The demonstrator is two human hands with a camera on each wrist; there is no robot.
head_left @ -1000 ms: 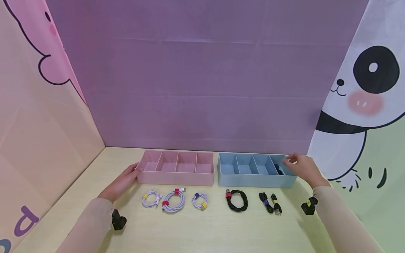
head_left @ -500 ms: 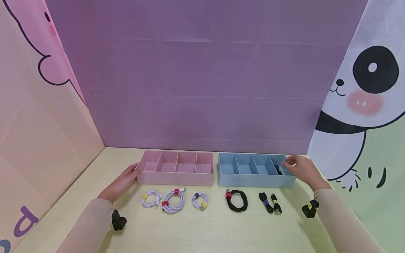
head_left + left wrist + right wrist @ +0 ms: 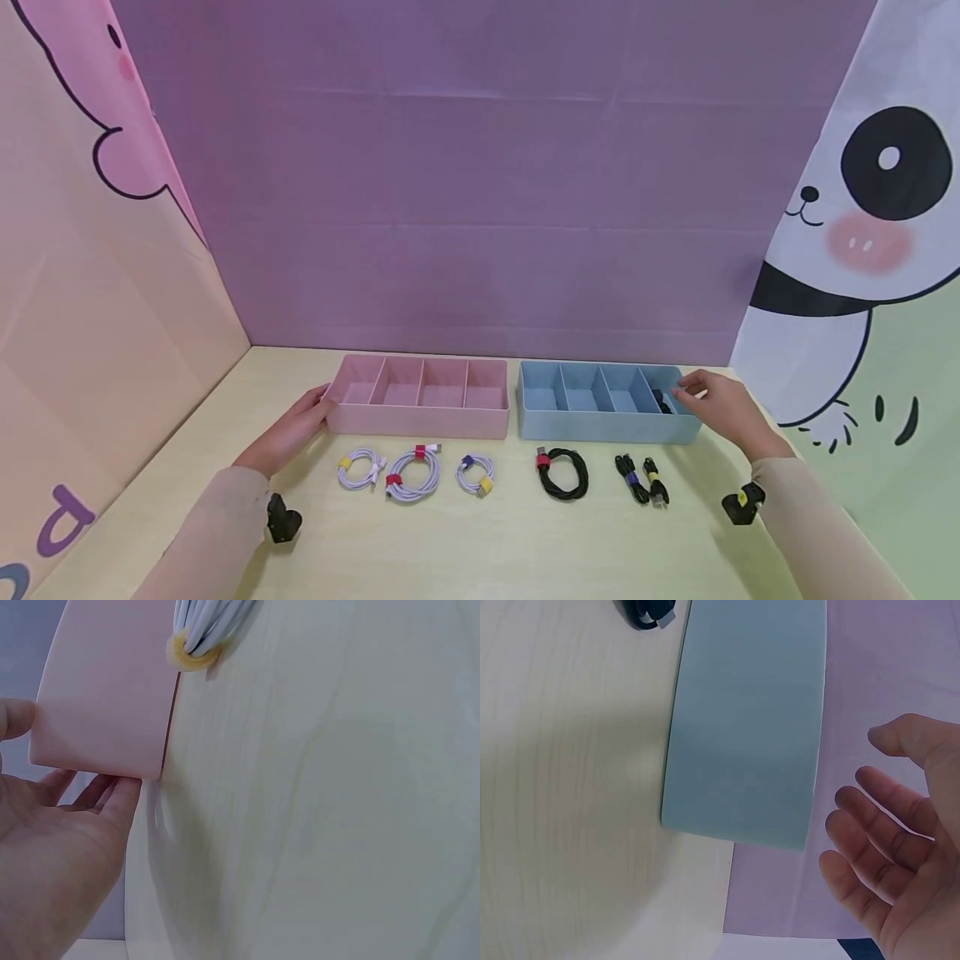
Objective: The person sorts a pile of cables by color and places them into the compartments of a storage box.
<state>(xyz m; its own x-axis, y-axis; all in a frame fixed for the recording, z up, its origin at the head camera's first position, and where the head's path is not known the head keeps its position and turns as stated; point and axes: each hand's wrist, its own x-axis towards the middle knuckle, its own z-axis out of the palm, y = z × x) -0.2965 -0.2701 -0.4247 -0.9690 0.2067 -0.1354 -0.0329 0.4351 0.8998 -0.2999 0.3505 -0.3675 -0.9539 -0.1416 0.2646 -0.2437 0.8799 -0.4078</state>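
My left hand [image 3: 295, 427] holds the left end of a pink divided box [image 3: 420, 423]. In the left wrist view, the thumb [image 3: 16, 718] meets its rim and the other fingers lie against the end wall. Loosely bent, my right hand [image 3: 726, 408] hovers by the right end of a blue divided box [image 3: 607, 427]; the right wrist view shows a gap between its fingers [image 3: 877, 829] and the box. Small black items [image 3: 662, 402], partly hidden, lie in the blue box's rightmost compartment. The pink box's four-sided compartments show nothing inside.
In front of the pink box lie three coiled white cables [image 3: 412, 475] with coloured ties. A coiled black cable [image 3: 562, 475] and two small black cable bundles [image 3: 643, 482] lie before the blue box. A purple backdrop [image 3: 480, 208] stands behind both boxes.
My right hand has shifted very slightly away from the blue box's right end. The left hand stays at the pink box, and the cables have not moved.
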